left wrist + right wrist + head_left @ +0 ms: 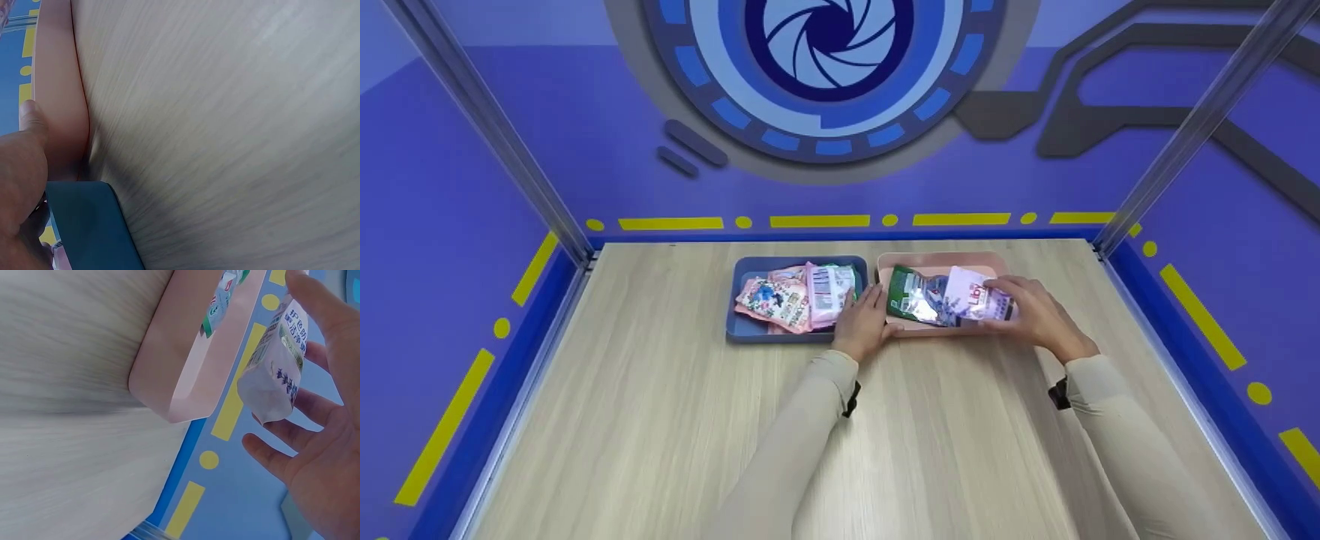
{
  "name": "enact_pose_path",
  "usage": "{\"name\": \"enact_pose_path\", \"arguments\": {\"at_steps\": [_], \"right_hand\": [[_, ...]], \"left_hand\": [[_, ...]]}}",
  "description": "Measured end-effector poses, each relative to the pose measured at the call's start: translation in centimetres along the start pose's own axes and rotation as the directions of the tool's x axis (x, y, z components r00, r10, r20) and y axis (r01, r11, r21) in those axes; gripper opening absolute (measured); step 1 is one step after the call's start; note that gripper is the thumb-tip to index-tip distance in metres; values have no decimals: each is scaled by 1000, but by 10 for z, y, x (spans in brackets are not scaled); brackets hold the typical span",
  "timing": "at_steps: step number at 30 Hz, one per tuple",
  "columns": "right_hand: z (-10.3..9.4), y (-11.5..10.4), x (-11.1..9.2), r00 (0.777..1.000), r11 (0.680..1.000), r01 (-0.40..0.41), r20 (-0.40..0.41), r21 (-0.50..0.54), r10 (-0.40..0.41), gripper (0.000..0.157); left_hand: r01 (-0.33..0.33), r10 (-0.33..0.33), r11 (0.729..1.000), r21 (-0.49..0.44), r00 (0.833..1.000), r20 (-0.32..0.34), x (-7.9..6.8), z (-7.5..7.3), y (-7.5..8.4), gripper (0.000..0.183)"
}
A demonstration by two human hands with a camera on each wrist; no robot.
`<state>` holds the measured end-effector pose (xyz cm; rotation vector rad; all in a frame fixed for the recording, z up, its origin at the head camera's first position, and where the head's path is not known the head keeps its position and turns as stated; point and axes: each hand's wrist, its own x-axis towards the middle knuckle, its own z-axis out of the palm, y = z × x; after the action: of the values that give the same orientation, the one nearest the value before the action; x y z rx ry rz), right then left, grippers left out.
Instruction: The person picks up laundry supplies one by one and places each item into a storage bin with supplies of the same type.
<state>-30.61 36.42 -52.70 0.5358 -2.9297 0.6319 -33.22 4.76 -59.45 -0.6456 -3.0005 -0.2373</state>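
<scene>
My right hand (1033, 313) holds a pale lavender Liby packet (969, 294) over the right part of the pink tray (911, 331). The right wrist view shows the thumb and fingers around this packet (275, 363), its lavender print facing the camera. Under and beside it lies a green-and-white packet (911, 294) in the pink tray. My left hand (861, 324) rests where the two trays meet, fingers extended forward. Its thumb (32, 119) touches the pink tray's rim in the left wrist view. Part of its fingers is hidden there behind the blue tray (93, 225).
Inside the blue tray (750, 338) are a floral packet (776, 301) and a pink-edged packet (826, 294), overlapping other packets. Both trays stand side by side near the back of the wooden table (660, 435). A blue-purple wall (547, 150) rises behind.
</scene>
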Motion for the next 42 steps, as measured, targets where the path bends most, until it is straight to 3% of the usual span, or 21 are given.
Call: {"name": "enact_pose_path", "arguments": {"at_steps": [16,26,42], "right_hand": [[4,3,11,997,998,-64,40,13,63,75],[10,7,17,999,1000,-26,33,14,26,83],[21,10,29,986,991,-133,97,-5,133,79]], "left_hand": [[7,-7,1000,-8,1000,22,2,0,0,82],[11,-11,1000,-9,999,30,1,0,0,81],[18,-18,1000,-1,999,49,2,1,1,82]]}}
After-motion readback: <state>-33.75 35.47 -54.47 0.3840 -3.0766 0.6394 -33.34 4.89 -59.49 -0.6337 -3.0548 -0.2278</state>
